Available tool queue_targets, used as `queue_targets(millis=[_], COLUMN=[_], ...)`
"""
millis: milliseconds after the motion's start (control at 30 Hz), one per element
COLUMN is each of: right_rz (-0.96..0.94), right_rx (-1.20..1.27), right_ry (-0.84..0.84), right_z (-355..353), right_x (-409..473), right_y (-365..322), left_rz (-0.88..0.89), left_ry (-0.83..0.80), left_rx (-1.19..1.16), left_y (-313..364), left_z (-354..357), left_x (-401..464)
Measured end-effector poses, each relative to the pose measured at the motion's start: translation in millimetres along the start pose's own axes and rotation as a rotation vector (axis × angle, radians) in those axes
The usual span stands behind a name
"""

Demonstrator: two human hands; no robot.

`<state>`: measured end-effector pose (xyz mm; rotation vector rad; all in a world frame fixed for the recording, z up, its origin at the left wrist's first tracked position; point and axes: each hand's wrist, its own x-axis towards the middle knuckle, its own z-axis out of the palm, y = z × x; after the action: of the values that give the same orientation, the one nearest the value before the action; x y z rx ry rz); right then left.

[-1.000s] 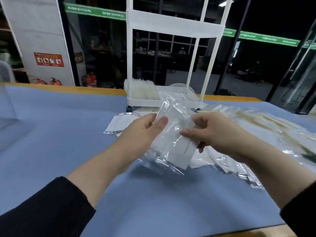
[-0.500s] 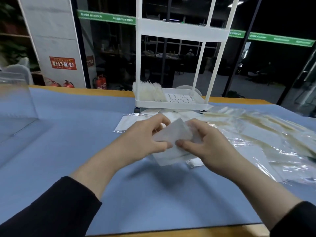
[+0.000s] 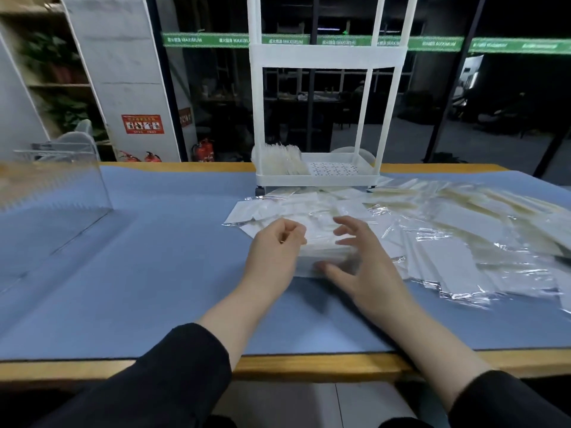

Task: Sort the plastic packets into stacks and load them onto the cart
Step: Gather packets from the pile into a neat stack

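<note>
On the blue counter [image 3: 154,273], you are squaring a stack of packets [image 3: 321,251] between your curled left hand [image 3: 276,251] and spread right hand [image 3: 361,267], the cart [image 3: 318,177] waiting at twelve o'clock for loading next.

packet [image 3: 321,253]: no longer lifted, now lying on the stack on the worktop [image 3: 154,273]
right hand [image 3: 358,267]: fingers now spread, released

Both forearms reach forward, dark sleeves pushed back — the left hand [image 3: 276,249] loosely curled, the right hand [image 3: 360,263] spread, fingers [image 3: 346,230] apart.
</note>
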<state>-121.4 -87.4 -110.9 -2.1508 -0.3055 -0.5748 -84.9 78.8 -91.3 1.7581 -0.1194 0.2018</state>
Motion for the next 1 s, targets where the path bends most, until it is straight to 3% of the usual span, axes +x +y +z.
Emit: queue_targets(millis=[167,367,467,600,667,733,833,867,1000], right_rz=[-0.086,-0.085,-0.092,-0.015,-0.005,-0.001,0.061,0.134,0.404], right_rx=[0.011,-0.163,-0.172,-0.096,-0.117,-0.120,-0.195,-0.283,-0.735], right_ry=[0.097,-0.020,-0.044,-0.079,-0.104,-0.064,0.230,0.260,-0.132], right_z=[-2,-6,-14,-44,-59,-74,-106,-118,-128], right_x=[-2,-1,-4,-4,-3,-4,-6,-8,-28], right_y=[0,3,0,-5,-6,-7,1,5,27], left_rz=[-0.025,-0.054,0.012,0.163,0.227,0.261,0.255,0.245,0.230], left_ry=[0.166,0.091,-0.030,-0.388,-0.477,-0.418,-0.251,-0.184,-0.060], left_rx=[-0.133,-0.098,0.024,0.301,0.445,0.435,0.313,0.277,0.231], left_y=[10,9,12,26,31,33,29,25,11], left_z=[16,22,17,-5,-1,12,30,34,45], left_x=[-5,-5,-8,-7,-5,-5,1,5,9])
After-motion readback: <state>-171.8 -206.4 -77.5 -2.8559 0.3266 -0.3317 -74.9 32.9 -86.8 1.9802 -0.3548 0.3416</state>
